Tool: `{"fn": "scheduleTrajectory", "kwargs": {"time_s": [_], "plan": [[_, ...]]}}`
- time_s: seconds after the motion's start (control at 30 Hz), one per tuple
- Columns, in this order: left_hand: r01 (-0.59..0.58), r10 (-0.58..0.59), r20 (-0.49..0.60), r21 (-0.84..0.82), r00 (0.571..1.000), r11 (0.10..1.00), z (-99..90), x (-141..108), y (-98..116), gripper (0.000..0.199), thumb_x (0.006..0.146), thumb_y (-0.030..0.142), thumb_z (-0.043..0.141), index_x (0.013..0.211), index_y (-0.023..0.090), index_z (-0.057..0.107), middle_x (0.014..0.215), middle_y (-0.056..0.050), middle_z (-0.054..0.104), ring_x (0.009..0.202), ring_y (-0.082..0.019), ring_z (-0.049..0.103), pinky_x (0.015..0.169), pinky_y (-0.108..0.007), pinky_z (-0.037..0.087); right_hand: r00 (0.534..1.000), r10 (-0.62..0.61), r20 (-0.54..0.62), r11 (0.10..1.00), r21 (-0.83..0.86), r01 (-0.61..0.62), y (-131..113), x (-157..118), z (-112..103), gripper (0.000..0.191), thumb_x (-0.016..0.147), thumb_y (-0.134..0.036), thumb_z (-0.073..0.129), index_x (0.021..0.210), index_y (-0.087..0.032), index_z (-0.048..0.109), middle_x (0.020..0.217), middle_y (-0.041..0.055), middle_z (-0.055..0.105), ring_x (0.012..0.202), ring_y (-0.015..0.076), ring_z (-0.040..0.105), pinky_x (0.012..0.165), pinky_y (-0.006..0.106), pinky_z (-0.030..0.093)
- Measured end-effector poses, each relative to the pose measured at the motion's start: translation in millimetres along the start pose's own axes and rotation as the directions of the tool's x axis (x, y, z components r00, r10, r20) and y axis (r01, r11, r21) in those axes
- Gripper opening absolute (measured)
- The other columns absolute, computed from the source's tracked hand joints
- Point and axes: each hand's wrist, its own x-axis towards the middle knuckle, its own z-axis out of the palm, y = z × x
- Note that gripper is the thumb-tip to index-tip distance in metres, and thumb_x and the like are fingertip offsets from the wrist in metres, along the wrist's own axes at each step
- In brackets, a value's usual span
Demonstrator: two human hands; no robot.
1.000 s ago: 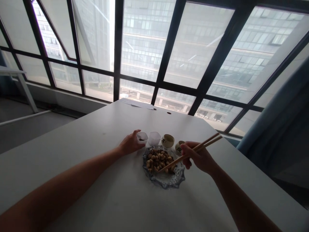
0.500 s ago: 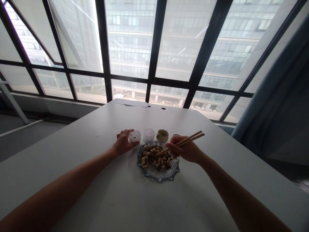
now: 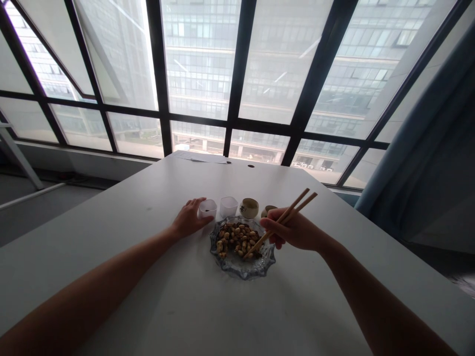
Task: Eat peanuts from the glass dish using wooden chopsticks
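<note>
My right hand (image 3: 293, 228) grips a pair of wooden chopsticks (image 3: 285, 216), their tips down among the nuts at the near right of the heap. The mixed nuts (image 3: 237, 235), some pale and some dark, lie in a scalloped glass dish (image 3: 248, 273). With thumb and fingers around its left side, my left hand (image 3: 191, 219) holds a small translucent plastic cup (image 3: 208, 209) that stands on the table. A small dark bit lies inside that cup. Whether the chopsticks pinch a nut, I cannot tell.
Right of the held cup stand a second translucent cup (image 3: 228, 206), a cream teacup with dark writing (image 3: 249, 208) and another teacup (image 3: 267, 211), partly behind my right hand. Papers (image 3: 200, 157) lie at the white table's (image 3: 166, 296) far edge, before windows. A blue curtain (image 3: 404, 133) hangs at right.
My right hand has shifted slightly right, and the chopstick tips have moved nearer and to the right within the dish. More of the rightmost teacup shows. My left hand stays at its cup.
</note>
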Motion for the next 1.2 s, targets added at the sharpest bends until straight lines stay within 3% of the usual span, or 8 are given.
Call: {"fn": "scheduleTrajectory", "kwargs": {"time_s": [0.47, 1.2], "plan": [[0.031, -0.031, 0.038, 0.013, 0.999, 0.999, -2.8, 0.5, 4.6, 0.068, 0.076, 0.05, 0.068, 0.133, 0.015, 0.052, 0.131, -0.016, 0.062, 0.12, -0.035, 0.058, 0.104, -0.051, 0.046, 0.997, -0.016, 0.074, 0.999, -0.04, 0.019, -6.3, -0.7, 14.1, 0.043, 0.09, -0.057, 0.057, 0.07, -0.018, 0.056, 0.06, 0.0018, 0.065, 0.051, 0.0136, 0.064, 0.045, 0.022, 0.05], [0.038, -0.039, 0.056, 0.018, 0.998, 0.999, -4.7, 0.2, 5.6, 0.069, 0.077, 0.05, 0.066, 0.134, 0.015, 0.05, 0.131, -0.018, 0.062, 0.12, -0.035, 0.059, 0.102, -0.051, 0.047, 0.998, -0.031, 0.054, 0.999, -0.009, 0.032, -7.1, 0.5, 16.6, 0.045, 0.087, -0.06, 0.06, 0.071, -0.018, 0.056, 0.058, 0.0017, 0.065, 0.049, 0.0148, 0.065, 0.043, 0.023, 0.051]]}}
